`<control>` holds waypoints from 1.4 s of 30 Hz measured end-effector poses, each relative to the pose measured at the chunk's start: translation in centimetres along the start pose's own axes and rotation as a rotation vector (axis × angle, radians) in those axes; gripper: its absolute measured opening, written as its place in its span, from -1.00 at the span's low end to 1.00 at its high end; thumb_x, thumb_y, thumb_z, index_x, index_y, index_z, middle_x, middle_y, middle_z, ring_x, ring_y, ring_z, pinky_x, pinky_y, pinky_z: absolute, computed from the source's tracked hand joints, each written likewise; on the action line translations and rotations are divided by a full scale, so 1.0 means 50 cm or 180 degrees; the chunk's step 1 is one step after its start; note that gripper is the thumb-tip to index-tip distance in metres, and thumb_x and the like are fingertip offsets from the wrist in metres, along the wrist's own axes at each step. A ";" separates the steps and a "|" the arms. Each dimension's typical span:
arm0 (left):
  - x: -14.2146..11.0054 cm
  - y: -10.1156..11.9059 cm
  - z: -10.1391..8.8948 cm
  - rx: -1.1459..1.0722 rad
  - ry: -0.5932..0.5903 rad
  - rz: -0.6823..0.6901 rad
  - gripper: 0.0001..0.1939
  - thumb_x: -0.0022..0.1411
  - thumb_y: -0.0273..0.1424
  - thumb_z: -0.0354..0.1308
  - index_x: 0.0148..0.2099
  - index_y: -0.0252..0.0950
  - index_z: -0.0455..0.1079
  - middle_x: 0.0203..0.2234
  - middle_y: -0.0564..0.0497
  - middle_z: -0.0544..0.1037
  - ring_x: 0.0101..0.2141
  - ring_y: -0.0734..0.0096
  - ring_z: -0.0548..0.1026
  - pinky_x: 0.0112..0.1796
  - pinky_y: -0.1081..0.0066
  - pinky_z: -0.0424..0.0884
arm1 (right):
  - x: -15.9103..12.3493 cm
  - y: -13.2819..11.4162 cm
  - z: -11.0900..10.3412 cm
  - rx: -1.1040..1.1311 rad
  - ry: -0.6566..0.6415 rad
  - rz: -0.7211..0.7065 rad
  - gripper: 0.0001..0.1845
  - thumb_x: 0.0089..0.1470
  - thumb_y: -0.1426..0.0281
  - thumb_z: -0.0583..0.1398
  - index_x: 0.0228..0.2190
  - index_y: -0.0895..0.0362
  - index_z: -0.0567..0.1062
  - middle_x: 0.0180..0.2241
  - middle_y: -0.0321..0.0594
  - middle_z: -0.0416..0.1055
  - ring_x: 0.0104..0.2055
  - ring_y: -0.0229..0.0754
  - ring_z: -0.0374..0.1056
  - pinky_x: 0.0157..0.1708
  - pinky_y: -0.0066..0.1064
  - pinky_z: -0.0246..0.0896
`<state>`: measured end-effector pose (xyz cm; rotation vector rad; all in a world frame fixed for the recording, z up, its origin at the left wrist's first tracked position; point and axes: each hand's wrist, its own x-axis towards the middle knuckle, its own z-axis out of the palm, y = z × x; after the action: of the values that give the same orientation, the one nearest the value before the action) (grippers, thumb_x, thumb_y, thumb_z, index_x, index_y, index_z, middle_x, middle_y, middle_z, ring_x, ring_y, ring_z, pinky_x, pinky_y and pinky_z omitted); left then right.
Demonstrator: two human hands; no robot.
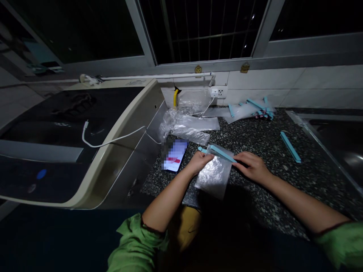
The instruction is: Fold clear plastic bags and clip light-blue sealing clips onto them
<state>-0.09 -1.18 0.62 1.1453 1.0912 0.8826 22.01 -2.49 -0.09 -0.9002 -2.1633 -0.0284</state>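
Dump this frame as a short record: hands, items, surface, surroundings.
left_hand: hand grips clear bag near its top edge
right_hand: hand at one end of blue strip
strip_pose: slanted along bag's top edge
surface: speckled dark countertop
phone: phone left of the bag, screen lit
loose_strip: single blue strip, right of right hand
back_right: pile of blue strips
back_center: crumpled clear plastic
left_side: machine with cream rim, white cable across it

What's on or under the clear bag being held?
A blue strip lies across the clear bag near its far edge; the left hand also overlaps it. What lies beneath is hidden by the shiny plastic.
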 end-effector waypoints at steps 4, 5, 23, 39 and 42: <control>0.001 -0.002 -0.002 0.0102 -0.0003 0.0015 -0.60 -0.20 -0.12 0.19 -0.69 -0.31 0.15 -0.78 0.19 0.09 -0.66 0.66 0.01 -0.58 0.49 -0.11 | 0.000 -0.001 0.000 -0.0008 -0.0091 0.0049 -0.84 0.05 0.34 0.16 -0.33 0.08 0.52 -0.42 -0.17 0.50 -0.36 -0.18 0.42 -0.36 -0.33 0.38; 0.001 -0.002 -0.002 0.0122 -0.0004 0.0023 -0.59 -0.20 -0.12 0.19 -0.69 -0.31 0.14 -0.78 0.19 0.08 -0.66 0.66 0.00 -0.58 0.49 -0.12 | 0.000 -0.001 0.000 -0.0006 -0.0110 0.0044 -0.84 0.05 0.34 0.15 -0.32 0.08 0.52 -0.42 -0.17 0.50 -0.37 -0.18 0.42 -0.36 -0.34 0.38; 0.001 0.001 -0.001 0.0149 -0.0105 0.0031 -0.58 -0.19 -0.12 0.21 -0.70 -0.30 0.13 -0.78 0.19 0.08 -0.67 0.66 -0.01 -0.57 0.47 -0.11 | -0.005 0.005 0.010 -0.0116 -0.0266 -0.0039 -0.76 0.08 0.37 0.12 -0.20 0.07 0.50 -0.42 -0.17 0.47 -0.36 -0.19 0.40 -0.38 -0.36 0.35; -0.001 0.006 0.001 0.0066 -0.0178 0.0014 -0.57 -0.25 -0.08 0.23 -0.70 -0.32 0.17 -0.78 0.18 0.14 -0.68 0.66 0.05 -0.57 0.49 -0.05 | -0.005 0.002 0.011 -0.0514 -0.0514 -0.0251 -0.73 0.12 0.38 0.08 -0.18 0.11 0.51 -0.45 -0.16 0.44 -0.39 -0.20 0.34 -0.38 -0.39 0.31; 0.000 0.005 0.001 0.0077 -0.0207 -0.0020 -0.56 -0.26 -0.07 0.23 -0.69 -0.33 0.19 -0.78 0.17 0.17 -0.68 0.65 0.07 -0.57 0.50 -0.04 | -0.005 0.001 0.010 -0.0592 -0.0607 -0.0205 -0.71 0.14 0.37 0.05 -0.17 0.11 0.51 -0.45 -0.16 0.44 -0.39 -0.21 0.33 -0.36 -0.39 0.30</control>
<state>-0.07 -1.15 0.85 1.1819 1.0544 0.8238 21.84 -2.44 -0.63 -0.9708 -2.3969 -0.1852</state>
